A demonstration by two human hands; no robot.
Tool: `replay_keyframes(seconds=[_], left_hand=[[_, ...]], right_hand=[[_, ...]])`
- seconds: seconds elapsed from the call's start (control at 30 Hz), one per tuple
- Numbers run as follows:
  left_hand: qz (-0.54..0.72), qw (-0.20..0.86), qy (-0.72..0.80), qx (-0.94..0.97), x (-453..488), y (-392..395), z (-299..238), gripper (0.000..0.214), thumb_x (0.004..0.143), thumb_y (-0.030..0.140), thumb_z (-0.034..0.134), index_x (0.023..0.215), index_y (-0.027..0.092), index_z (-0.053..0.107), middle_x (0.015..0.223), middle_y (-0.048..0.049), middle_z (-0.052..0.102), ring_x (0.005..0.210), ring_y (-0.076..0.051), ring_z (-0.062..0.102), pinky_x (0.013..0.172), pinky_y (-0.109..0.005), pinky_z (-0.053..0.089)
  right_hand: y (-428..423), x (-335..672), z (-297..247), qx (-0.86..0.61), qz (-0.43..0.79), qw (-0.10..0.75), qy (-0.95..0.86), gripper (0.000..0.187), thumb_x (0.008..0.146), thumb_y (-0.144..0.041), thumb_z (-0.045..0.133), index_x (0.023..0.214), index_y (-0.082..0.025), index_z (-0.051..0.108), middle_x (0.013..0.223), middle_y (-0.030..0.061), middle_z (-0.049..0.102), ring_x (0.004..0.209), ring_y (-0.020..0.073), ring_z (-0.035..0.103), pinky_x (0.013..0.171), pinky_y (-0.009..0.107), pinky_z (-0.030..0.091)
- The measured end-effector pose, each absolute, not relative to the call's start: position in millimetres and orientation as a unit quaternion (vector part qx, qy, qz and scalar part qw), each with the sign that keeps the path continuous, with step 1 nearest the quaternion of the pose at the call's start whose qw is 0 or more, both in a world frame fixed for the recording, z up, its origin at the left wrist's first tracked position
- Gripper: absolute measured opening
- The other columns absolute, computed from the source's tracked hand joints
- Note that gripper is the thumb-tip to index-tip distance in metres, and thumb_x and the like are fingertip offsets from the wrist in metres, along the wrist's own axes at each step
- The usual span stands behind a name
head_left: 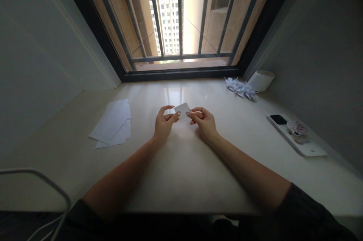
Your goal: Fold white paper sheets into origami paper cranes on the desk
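Head view shows a small white piece of paper (182, 111) held just above the pale table (181, 173), in front of the window (178, 17). It looks flat, plain and roughly rectangular, its long axis running left to right, the right end tilted slightly up. Left hand (163, 123) pinches its left edge; right hand (203, 120) pinches its right edge.

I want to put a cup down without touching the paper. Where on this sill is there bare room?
Bare patches: the near surface between the forearms, and the stretch between the sheet stack and the left hand. Also behind the small paper, toward the window frame. Crowded: the right side, with folded paper pieces, roll and phone.
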State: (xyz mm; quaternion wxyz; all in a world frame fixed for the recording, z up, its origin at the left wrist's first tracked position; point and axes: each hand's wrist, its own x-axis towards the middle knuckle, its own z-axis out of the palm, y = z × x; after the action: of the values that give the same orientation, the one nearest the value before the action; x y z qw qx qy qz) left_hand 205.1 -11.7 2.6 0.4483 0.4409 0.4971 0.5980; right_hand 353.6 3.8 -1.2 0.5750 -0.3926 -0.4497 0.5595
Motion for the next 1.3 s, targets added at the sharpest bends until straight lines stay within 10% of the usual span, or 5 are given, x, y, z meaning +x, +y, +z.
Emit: replay_keyframes(seconds=[0.17,0.6,1.3], left_hand=[[0.577,0.463,0.496,0.454,204.9,-12.1,1.2,0.065,0.064,0.038,0.074,0.119,0.018,0.046,0.071,-0.0015,0.069,0.067,-0.014,0.063,0.07,-0.028,0.05],[0.467,0.425,0.56,0.536,203.1,-16.4,5.5,0.038,0.066,0.048,0.068,0.081,0.013,0.07,0.074,-0.0076,0.07,0.072,-0.02,0.065,0.053,-0.023,0.041],[0.484,0.485,0.497,0.532,202.3,-15.4,1.0,0.03,0.074,0.041,0.063,0.083,0.013,0.071,0.083,-0.0091,0.071,0.085,-0.022,0.066,0.065,-0.029,0.051]], right_hand=[[4.8,355.2,-2.3,-0.395,0.532,0.575,-0.48,0.03,0.06,-0.039,0.076,0.077,-0.02,0.06,0.057,-0.0025,0.066,0.043,0.0106,0.056,0.046,0.025,0.047],[2.2,353.7,-4.2,-0.371,0.517,0.579,-0.51,0.029,0.062,-0.038,0.075,0.076,-0.019,0.059,0.059,-0.0025,0.065,0.046,0.0105,0.055,0.046,0.025,0.05],[7.6,354.9,-5.9,-0.363,0.526,0.579,-0.506,0.04,0.059,-0.035,0.077,0.091,-0.022,0.057,0.069,-0.0028,0.066,0.052,0.0111,0.058,0.052,0.025,0.045]])
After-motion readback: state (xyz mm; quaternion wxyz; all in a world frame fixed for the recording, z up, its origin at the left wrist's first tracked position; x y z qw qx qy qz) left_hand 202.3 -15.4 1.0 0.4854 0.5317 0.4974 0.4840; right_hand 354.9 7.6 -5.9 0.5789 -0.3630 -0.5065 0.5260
